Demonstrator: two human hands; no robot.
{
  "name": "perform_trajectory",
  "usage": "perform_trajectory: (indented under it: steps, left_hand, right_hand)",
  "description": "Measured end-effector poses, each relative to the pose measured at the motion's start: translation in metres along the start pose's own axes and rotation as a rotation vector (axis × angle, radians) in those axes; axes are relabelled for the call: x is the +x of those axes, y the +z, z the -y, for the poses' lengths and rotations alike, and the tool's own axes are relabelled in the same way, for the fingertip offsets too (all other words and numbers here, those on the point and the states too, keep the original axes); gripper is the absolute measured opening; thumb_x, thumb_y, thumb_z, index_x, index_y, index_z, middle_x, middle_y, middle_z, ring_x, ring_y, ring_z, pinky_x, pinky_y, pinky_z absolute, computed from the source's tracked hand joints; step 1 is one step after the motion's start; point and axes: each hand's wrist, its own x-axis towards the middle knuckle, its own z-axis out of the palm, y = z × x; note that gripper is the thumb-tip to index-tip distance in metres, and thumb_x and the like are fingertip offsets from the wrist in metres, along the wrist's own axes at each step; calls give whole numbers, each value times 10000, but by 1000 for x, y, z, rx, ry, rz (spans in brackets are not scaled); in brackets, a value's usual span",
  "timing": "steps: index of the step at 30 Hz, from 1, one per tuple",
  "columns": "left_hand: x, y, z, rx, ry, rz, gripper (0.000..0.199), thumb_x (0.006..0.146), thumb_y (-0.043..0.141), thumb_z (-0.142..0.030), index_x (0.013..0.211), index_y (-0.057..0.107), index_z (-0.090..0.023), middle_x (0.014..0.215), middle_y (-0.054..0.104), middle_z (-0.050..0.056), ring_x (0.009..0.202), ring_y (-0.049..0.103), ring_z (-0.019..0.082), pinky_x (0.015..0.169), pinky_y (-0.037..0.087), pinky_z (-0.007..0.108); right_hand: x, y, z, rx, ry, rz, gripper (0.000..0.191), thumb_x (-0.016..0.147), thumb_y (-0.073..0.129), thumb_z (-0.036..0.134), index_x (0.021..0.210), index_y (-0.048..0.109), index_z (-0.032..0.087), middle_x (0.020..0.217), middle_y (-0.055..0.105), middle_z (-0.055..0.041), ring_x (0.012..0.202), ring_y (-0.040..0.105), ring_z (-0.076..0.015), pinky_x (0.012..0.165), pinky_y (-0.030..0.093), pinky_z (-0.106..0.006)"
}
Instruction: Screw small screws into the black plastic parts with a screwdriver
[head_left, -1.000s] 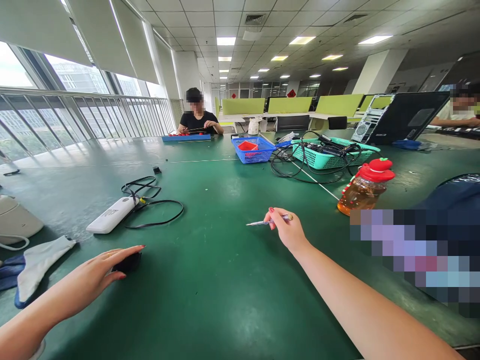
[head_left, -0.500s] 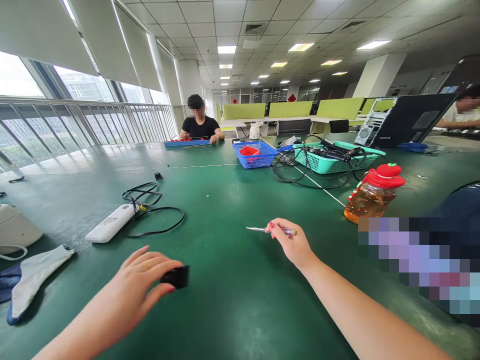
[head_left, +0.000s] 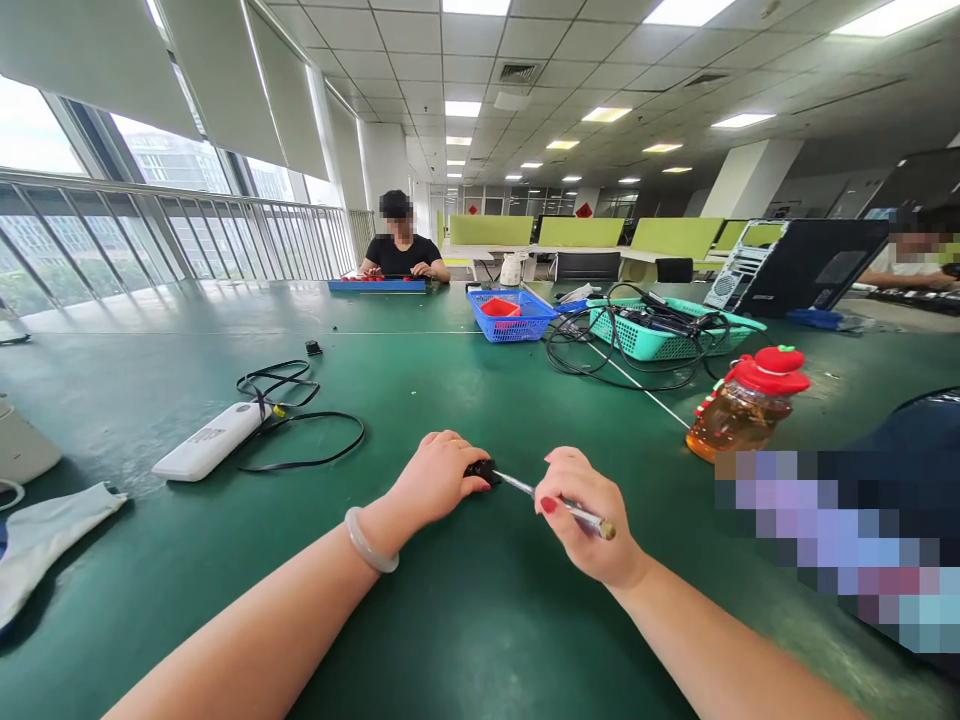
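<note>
My left hand [head_left: 439, 475] pinches a small black block-like part [head_left: 484, 471] just above or on the green tabletop [head_left: 420, 610]; its exact kind is too small to make out. Closed round a slim screwdriver [head_left: 585, 517] with a clear handle is my right hand [head_left: 596, 515]. The screwdriver's metal shaft points left, and its tip meets or nearly touches the black part. A pale bangle [head_left: 370, 542] circles my left wrist.
Left lies a white power bank [head_left: 210, 442] with a looped black cable [head_left: 334, 465]. Farther back stand a blue basket [head_left: 517, 328] and a teal basket [head_left: 651, 345] full of cables. A red-lidded bottle [head_left: 739, 415] is at right. Across the table sits a person [head_left: 403, 255].
My left hand has moved right and forward with the black part, bringing it to the screwdriver's tip. My right hand has turned, so the screwdriver's handle end now tilts toward me.
</note>
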Motion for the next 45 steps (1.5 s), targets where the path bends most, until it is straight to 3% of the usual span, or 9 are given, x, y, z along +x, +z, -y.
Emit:
perform_trajectory:
  steps: [5, 16, 31, 40, 45]
  left_hand:
    - [-4, 13, 13, -134, -88, -54, 352, 798, 692, -403, 1124, 677, -271, 1059, 725, 39, 1037, 594, 245, 965, 425, 409]
    - [-4, 18, 18, -248, -59, -46, 382, 749, 735, -350, 1120, 679, -281, 1051, 729, 8, 1014, 608, 233, 948, 452, 374]
    - [-3, 16, 15, -272, -141, -32, 367, 750, 697, -318, 1110, 671, -251, 1061, 710, 27, 1042, 599, 244, 944, 474, 383]
    - [-2, 17, 17, -309, -156, -11, 370, 744, 693, -338, 1105, 666, -259, 1072, 701, 26, 1055, 595, 243, 971, 459, 389]
    - [-3, 16, 17, -316, -162, -10, 387, 736, 703, -344, 1111, 664, -254, 1071, 698, 34, 1049, 602, 247, 964, 466, 391]
  right_hand:
    - [1, 14, 12, -137, -85, 187, 226, 884, 478, 211, 668, 543, 209, 586, 520, 32, 562, 441, -117, 828, 398, -360]
    - [-3, 18, 12, -310, -169, 220, 241, 894, 482, 223, 674, 579, 210, 600, 512, 23, 577, 425, -121, 899, 387, -377]
    - [-11, 26, 5, -429, -127, 475, 153, 847, 634, 304, 742, 571, 213, 691, 567, 19, 702, 512, -150, 1024, 300, -445]
    - [-4, 20, 9, -387, -53, 339, 172, 909, 531, 242, 742, 557, 208, 641, 561, 30, 639, 494, -129, 1002, 322, -405]
    - [-4, 19, 9, -397, -56, 329, 165, 909, 522, 230, 749, 557, 209, 642, 556, 30, 635, 490, -128, 1009, 318, -412]
